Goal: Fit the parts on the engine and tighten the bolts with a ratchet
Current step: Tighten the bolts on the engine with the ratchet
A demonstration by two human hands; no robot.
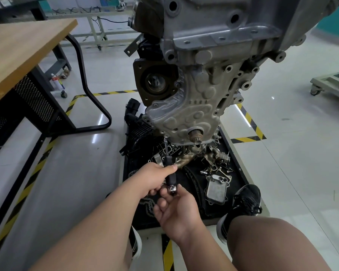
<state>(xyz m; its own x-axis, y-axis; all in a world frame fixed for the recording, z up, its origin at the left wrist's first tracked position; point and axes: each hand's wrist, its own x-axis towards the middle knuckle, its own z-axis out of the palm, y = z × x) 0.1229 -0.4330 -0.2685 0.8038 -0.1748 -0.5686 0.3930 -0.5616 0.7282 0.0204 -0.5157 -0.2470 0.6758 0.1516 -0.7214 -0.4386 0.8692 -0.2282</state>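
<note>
Ratchet (171,179) w/ thin extension, tip up against the lower-left corner of the engine (194,94) front cover (bolt itself too small to make out). L hand (155,178) clenched round the black grip. R hand (176,210) just below, fingertips pinching the chrome head. Black tray (233,178) under the engine holds loose parts, incl. oil cooler (216,189). Wooden bench (18,55) far left.

I can read no writing anywhere. The label on the small bottle (56,83) under the workbench (27,55), left of frame, is too blurred for me to make out.
</note>
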